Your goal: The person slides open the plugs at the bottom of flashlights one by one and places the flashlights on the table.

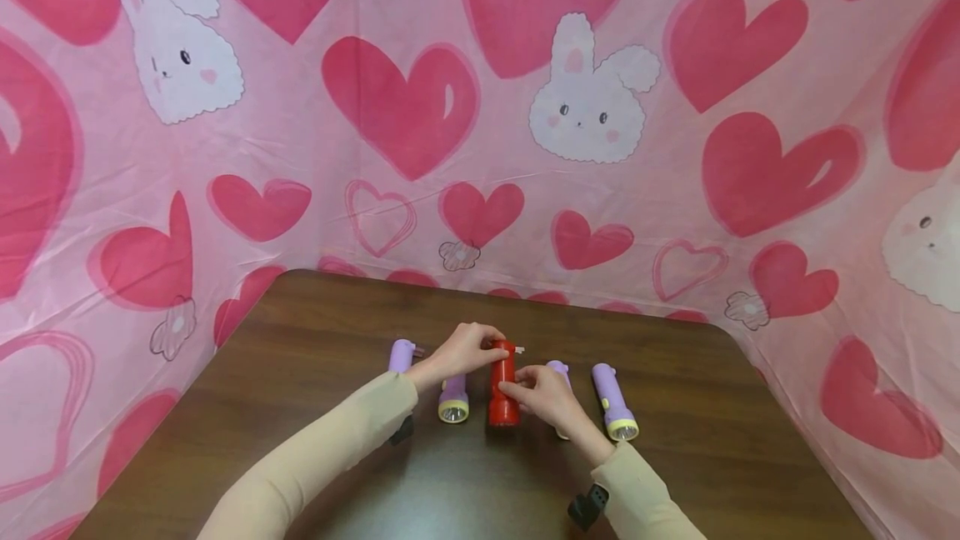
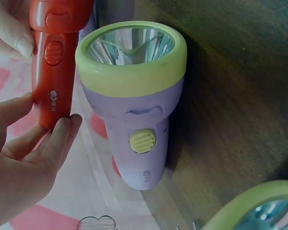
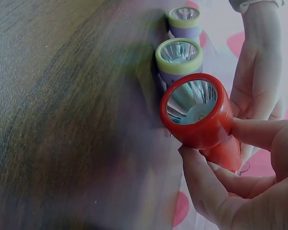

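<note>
A red flashlight lies between both hands at mid-table, its lens end toward me. My left hand grips its tail end between thumb and fingers, as the left wrist view also shows on the red barrel. My right hand pinches the body just behind the lens; in the right wrist view its thumb and fingers lie on either side of the red head. Left of it rests a purple flashlight with a yellow rim. Another purple one is partly hidden behind my right hand.
Farther out in the same row lie a purple flashlight at the right and one at the left, partly covered by my left forearm. They rest on a brown wooden table. A pink heart-and-rabbit cloth hangs round it.
</note>
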